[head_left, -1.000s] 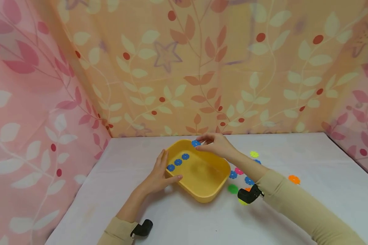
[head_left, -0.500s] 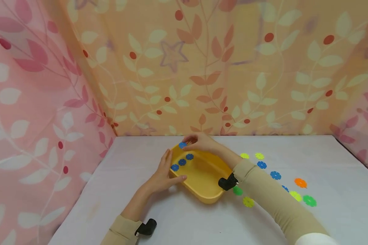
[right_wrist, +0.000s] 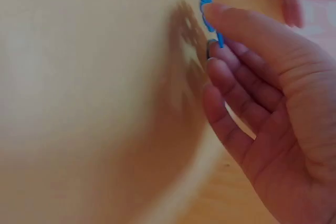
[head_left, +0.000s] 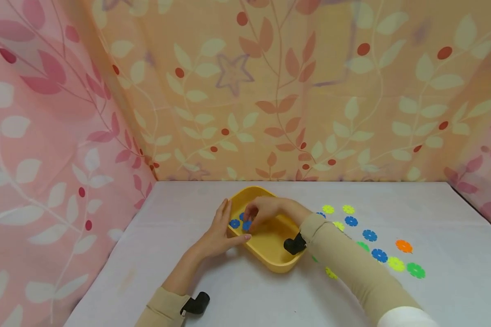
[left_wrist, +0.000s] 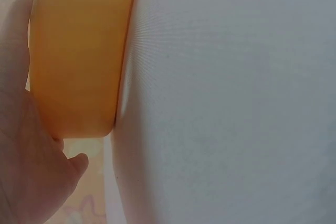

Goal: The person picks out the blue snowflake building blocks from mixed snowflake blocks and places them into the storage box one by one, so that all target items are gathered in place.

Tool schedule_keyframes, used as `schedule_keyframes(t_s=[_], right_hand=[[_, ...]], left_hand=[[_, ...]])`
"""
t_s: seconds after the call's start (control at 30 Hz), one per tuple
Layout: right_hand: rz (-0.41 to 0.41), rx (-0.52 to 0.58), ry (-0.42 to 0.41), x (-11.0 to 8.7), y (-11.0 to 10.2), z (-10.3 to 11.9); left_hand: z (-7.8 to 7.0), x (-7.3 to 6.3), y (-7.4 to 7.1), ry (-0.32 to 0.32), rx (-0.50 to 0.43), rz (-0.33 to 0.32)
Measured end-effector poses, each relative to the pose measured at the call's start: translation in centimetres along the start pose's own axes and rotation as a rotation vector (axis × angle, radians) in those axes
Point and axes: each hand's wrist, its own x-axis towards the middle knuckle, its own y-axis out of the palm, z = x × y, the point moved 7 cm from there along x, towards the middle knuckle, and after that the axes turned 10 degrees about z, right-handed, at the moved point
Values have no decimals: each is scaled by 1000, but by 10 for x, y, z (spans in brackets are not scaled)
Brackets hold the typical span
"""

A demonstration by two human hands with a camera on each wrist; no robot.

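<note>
A yellow plastic bin [head_left: 275,266] sits tilted to my view on the white table. My left hand [head_left: 213,237] rests along the bin's left end, fingers stretched on the outside and thumb at the near rim; the left wrist view shows the bin's outer wall [left_wrist: 79,56] beside the palm. Inside the bin, my right hand [head_left: 267,211] pinches a blue snowflake disc [head_left: 247,226] between thumb and fingertips. The right wrist view shows this disc [right_wrist: 206,11] edge-on, low over the floor. Next to it lie blue discs [head_left: 234,223] in the left part, partly hidden by the hand.
To the bin's right, several loose discs lie scattered: yellow [head_left: 348,209], blue [head_left: 370,235], orange [head_left: 403,246] and green [head_left: 415,270]. The right sleeve [head_left: 343,254] passes over some of them. A patterned curtain [head_left: 237,136] stands behind the table.
My right hand has brought the blue disc from over the bin's far rim leftward, then down into the bin beside the other blue ones. The left hand keeps its place on the bin.
</note>
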Motion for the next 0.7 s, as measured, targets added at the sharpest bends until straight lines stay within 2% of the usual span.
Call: schedule_keyframes(t_s=[0.17, 0.43, 0.7], right_hand=[[43, 19, 4, 6, 12, 1], [26, -46, -11, 12, 15, 6], [43, -5, -16, 13, 17, 6]], left_hand=[[0, 1, 2, -2, 0, 4], [-1, 0, 1, -5, -4, 2], [1, 0, 0, -7, -18, 7]])
